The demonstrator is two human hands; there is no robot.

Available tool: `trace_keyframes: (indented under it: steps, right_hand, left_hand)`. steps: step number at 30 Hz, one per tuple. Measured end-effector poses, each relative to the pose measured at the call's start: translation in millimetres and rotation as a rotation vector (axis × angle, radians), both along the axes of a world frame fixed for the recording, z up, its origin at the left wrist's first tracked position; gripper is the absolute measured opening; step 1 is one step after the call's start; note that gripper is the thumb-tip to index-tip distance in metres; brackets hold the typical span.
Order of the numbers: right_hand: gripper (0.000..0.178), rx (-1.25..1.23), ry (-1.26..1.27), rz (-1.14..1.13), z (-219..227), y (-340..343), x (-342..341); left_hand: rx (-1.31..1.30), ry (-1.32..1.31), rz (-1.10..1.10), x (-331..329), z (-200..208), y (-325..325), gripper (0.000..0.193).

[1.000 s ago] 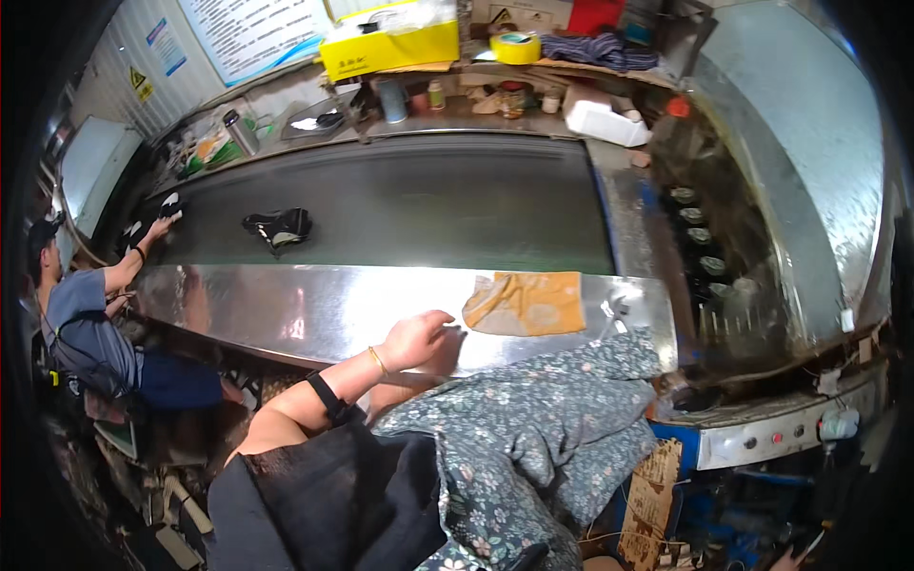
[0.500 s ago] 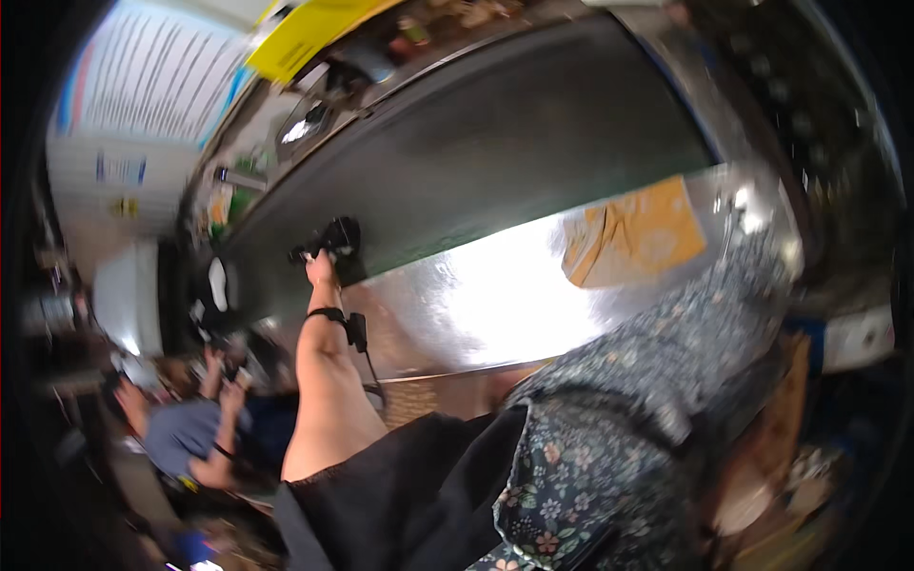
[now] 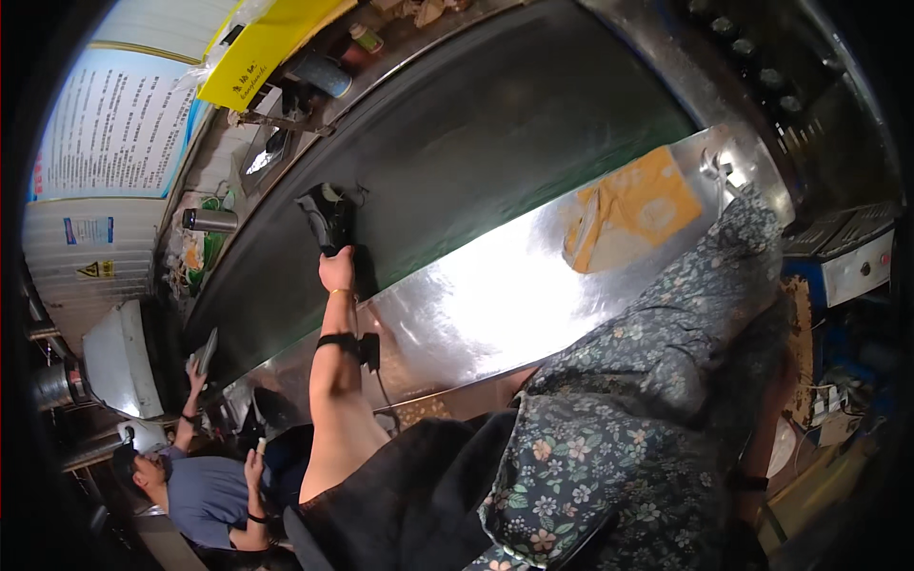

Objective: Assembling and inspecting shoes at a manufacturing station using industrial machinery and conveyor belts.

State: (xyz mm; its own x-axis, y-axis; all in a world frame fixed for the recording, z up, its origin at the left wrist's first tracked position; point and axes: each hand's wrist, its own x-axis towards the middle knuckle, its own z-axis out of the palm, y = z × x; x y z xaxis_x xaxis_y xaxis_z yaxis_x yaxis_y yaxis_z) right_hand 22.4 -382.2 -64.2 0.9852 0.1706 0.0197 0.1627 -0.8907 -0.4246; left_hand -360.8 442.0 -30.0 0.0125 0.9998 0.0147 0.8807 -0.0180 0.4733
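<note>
Left hand (image 3: 336, 269) closed on black shoe-like piece (image 3: 327, 216), held on dark belt (image 3: 495, 143) beyond the metal surface (image 3: 495, 295) | right hand not seen | risk: arm fully stretched, grip may slip; orange bag (image 3: 628, 207) may be brushed by sleeve.

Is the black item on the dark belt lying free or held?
Held: the left hand grips the black item on the belt.
</note>
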Motion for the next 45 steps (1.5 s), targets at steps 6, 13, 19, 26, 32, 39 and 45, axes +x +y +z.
trace_keyframes:
  steps: [6,13,19,26,32,39,45]
  right_hand:
    - [0.023,0.328,0.014,0.196,100.1,153.3,25.2]
    - [0.056,1.291,-0.153,0.609,237.7,242.4,-28.3]
    - [0.035,0.337,-0.373,0.432,232.8,205.7,-61.5]
    - [0.030,0.484,0.058,0.273,186.7,184.7,-41.2]
    - [0.062,0.415,0.037,0.146,83.1,202.3,-100.6]
    - [0.035,1.342,0.690,-0.174,90.0,180.2,-56.0]
    - [0.052,0.673,0.771,-0.153,63.7,216.0,-67.0]
  left_hand:
    - [-1.110,-1.116,-0.442,111.3,64.8,-185.2,0.060]
    - [-2.791,-1.400,-0.347,208.4,82.3,-370.7,0.059]
    - [-1.740,-1.201,-1.124,332.5,151.4,-442.3,0.048]
    - [-1.726,-0.784,-1.016,354.1,94.9,-476.7,0.032]
    - [-0.589,-0.745,-1.713,357.7,52.7,-443.7,0.036]
    - [-1.433,-0.578,-1.368,377.9,61.0,-422.8,0.045]
    - [-1.599,-0.554,-1.351,366.5,44.2,-425.9,0.047]
